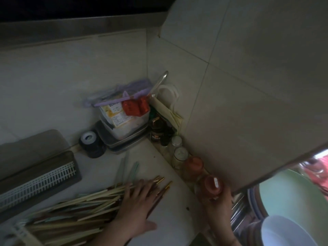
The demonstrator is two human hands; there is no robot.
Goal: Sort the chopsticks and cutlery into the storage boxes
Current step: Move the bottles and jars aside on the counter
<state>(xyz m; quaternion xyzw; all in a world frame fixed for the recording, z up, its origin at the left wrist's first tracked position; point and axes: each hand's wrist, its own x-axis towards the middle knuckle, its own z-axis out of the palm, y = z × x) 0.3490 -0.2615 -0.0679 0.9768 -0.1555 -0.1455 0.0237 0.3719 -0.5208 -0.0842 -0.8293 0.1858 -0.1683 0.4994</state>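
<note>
Left hand [137, 203]: lying flat, fingers spread over the chopsticks [74, 208].
Right hand [217, 205]: fingers curling around a red-lidded jar [212, 186] by the wall.
Chopsticks: lying heaped on the pale surface [170, 215], beside a slotted storage box [38, 183].

A home kitchen: tiled corner, counter [170, 174] with condiment jars [181, 155] and chopsticks [74, 206].

Chopsticks [74, 206] matt wood-like, some gold metal-tipped; counter [170, 201] smooth pale stone-like; wall tiles [248, 86] smooth, faint sheen.
</note>
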